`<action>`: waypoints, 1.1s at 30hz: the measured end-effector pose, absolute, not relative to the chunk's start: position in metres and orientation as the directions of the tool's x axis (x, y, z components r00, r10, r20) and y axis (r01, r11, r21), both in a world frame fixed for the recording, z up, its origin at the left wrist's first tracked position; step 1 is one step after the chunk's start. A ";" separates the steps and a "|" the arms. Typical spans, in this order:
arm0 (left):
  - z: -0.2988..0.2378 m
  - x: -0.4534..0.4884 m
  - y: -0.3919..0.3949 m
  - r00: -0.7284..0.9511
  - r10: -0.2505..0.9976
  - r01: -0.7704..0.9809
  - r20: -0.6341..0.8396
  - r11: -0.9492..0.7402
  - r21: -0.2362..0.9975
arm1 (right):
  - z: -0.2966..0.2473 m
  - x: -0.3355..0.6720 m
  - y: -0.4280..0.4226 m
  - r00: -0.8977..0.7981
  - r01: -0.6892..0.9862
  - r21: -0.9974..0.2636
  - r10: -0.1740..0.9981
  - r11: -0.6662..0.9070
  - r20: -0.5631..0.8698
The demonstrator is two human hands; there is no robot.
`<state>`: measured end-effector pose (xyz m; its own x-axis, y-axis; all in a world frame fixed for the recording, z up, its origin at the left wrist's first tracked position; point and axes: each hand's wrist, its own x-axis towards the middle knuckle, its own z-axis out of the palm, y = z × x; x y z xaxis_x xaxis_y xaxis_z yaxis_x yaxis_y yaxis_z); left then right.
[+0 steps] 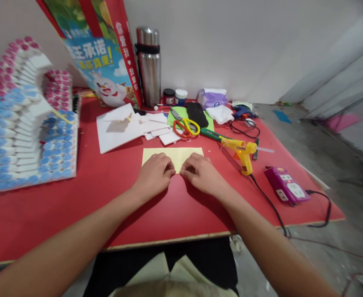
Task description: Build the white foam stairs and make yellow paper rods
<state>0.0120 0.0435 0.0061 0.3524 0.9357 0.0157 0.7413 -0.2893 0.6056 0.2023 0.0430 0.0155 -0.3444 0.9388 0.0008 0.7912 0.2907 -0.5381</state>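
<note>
A pale yellow sheet of paper [177,156] lies flat on the red table, its near edge toward me. My left hand [157,172] pinches that near edge just left of the middle, fingers curled and knuckles up. Close beside it, my right hand [200,171] pinches the same edge just right of the middle. A small gap separates the two sets of fingertips, with a bit of paper showing between them. Both palms cover the sheet's lower corners.
On the right are a yellow glue gun [245,156] with a cord and a purple power strip [286,185]. Behind the paper lie scissors [186,127], white board pieces [116,130] and a black phone-like object [196,114]. A steel flask [149,70] and a blue-pink craft structure [17,136] stand farther back and left.
</note>
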 end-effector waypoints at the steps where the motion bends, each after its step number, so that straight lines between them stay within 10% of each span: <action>1: 0.006 0.012 0.044 0.355 0.935 0.741 0.009 -0.288 0.607 | 0.015 0.203 0.043 -0.346 0.793 -0.535 0.938 0.293 0.001; 18: 0.030 0.023 0.060 0.493 0.858 0.822 -0.143 -0.405 0.401 | 0.016 0.206 0.047 -0.367 0.816 -0.492 0.929 0.302 -0.039; 33: 0.014 0.026 0.051 0.457 0.887 0.741 -0.072 -0.335 0.582 | 0.013 0.226 0.045 -0.444 0.804 -0.446 0.896 0.393 -0.011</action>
